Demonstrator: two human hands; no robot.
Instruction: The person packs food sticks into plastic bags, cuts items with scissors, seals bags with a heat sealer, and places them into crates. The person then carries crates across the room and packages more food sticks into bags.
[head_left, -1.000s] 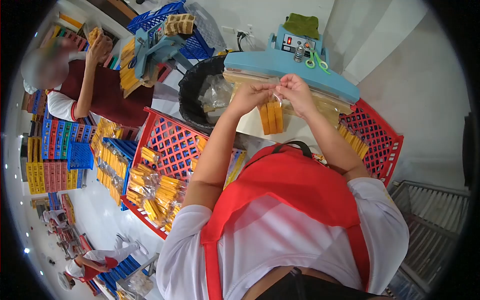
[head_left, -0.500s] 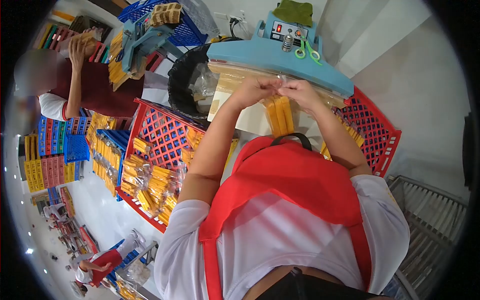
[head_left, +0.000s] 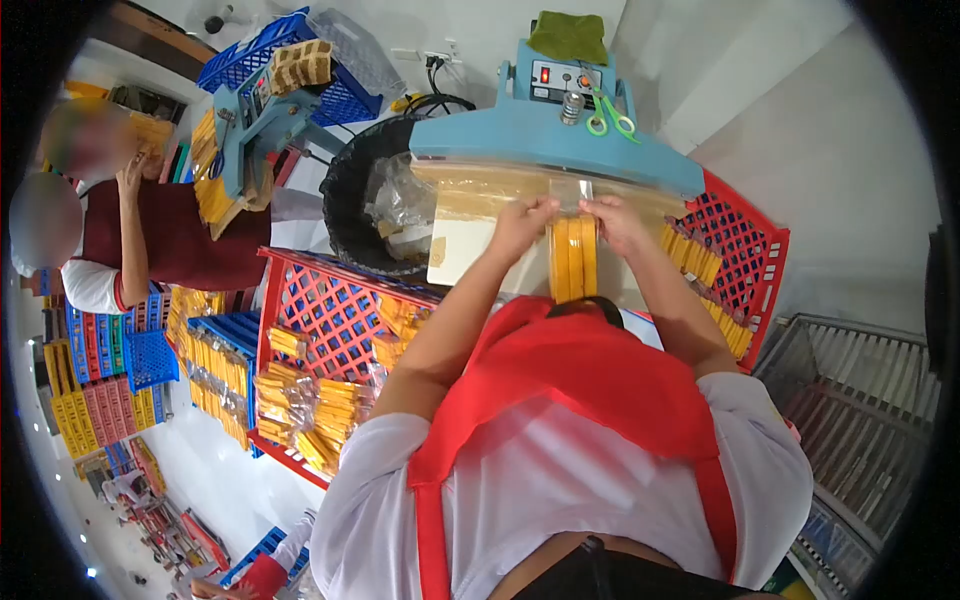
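Note:
A clear plastic bag of yellow sticks [head_left: 573,258] hangs between my hands, its transparent open end pointing at the blue sealing machine [head_left: 555,140]. My left hand [head_left: 524,222] pinches the bag's upper left edge. On the upper right edge, my right hand [head_left: 615,220] is closed in the same way. Both hands are over the pale work surface [head_left: 462,248], just in front of the machine's long bar. Green scissors [head_left: 609,118], a small metal cylinder [head_left: 572,107] and a green cloth [head_left: 568,37] rest on the machine.
Left of me, a red crate [head_left: 318,310] holds bagged yellow sticks, beside a black-lined bin [head_left: 345,205]. Another red crate [head_left: 745,240] is at the right, above a metal rack [head_left: 860,390]. A co-worker in a dark apron [head_left: 160,235] stands far left near a second machine [head_left: 250,140].
My hands have moved apart along the bag's top, which now lies spread flat and straight. The view has shifted slightly. The co-worker's raised hand is lower.

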